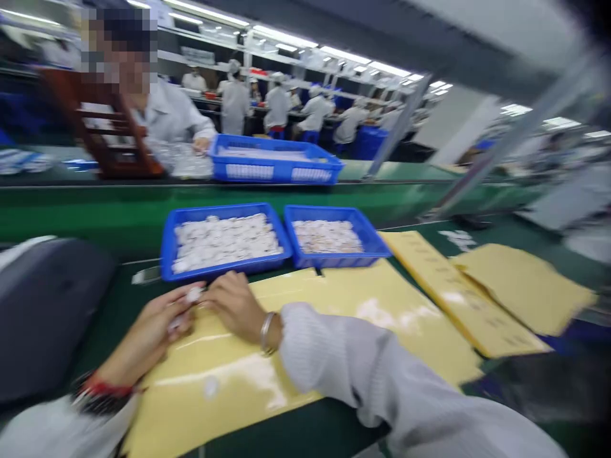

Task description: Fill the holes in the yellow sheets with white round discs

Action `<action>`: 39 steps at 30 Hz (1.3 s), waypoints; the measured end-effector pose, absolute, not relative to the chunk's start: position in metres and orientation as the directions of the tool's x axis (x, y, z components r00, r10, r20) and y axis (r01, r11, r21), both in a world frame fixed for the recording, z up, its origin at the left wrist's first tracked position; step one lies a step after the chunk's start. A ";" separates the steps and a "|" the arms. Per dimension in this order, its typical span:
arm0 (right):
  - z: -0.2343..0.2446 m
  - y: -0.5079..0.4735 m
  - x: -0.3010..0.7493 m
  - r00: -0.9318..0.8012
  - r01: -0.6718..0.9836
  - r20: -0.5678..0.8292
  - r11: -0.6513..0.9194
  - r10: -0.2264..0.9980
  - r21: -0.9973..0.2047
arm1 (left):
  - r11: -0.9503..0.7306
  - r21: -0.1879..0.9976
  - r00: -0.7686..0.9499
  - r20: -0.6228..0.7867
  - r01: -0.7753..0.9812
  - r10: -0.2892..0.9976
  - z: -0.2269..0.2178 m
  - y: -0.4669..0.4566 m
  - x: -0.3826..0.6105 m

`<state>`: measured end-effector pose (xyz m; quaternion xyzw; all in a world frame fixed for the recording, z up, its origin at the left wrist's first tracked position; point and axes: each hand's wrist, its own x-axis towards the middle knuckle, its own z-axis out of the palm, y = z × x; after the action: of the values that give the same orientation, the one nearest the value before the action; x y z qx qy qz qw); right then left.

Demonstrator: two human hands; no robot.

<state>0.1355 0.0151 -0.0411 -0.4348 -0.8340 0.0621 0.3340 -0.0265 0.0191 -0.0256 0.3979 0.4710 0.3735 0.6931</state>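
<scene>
Over the yellow sheet (233, 356), my left hand (160, 324) pinches a small white round piece (195, 294) between thumb and fingertips. Something pale, perhaps another piece, shows in the curled fingers below. My right hand (233, 302) meets it from the right, fingers bent and pressed together at the piece's edge; what they grip is hidden. A single white disc (210, 386) lies on the sheet nearer to me. Just beyond my hands stands a blue tray (224, 266) full of white pieces, and beside it a second blue tray (341, 259) with similar pieces.
At right lie a yellow strip with dark marks (458, 286) and more yellow sheets (529, 286). A dark grey rounded object (48, 312) stands at left. Behind the green ledge (119, 203) are a blue basket (277, 172) and a person in white (169, 114).
</scene>
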 end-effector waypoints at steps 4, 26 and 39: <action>-0.045 0.016 0.138 -0.383 0.442 0.606 0.714 0.698 -0.543 | 0.383 0.914 0.259 -0.341 -0.133 0.904 -0.027 0.023 -0.027; -0.044 0.015 0.137 -0.448 0.419 0.601 0.749 0.662 -0.513 | 0.418 0.901 0.349 -0.356 -0.117 0.867 -0.026 0.023 -0.027; -0.043 0.013 0.140 -0.500 0.359 0.613 0.790 0.612 -0.496 | 0.416 0.908 0.335 -0.376 -0.054 0.864 -0.020 0.022 -0.025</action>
<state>0.1404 0.0131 -0.0432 -0.2848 -0.8523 0.1539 0.4108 -0.0245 0.0220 -0.0198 0.4281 0.4731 0.3297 0.6958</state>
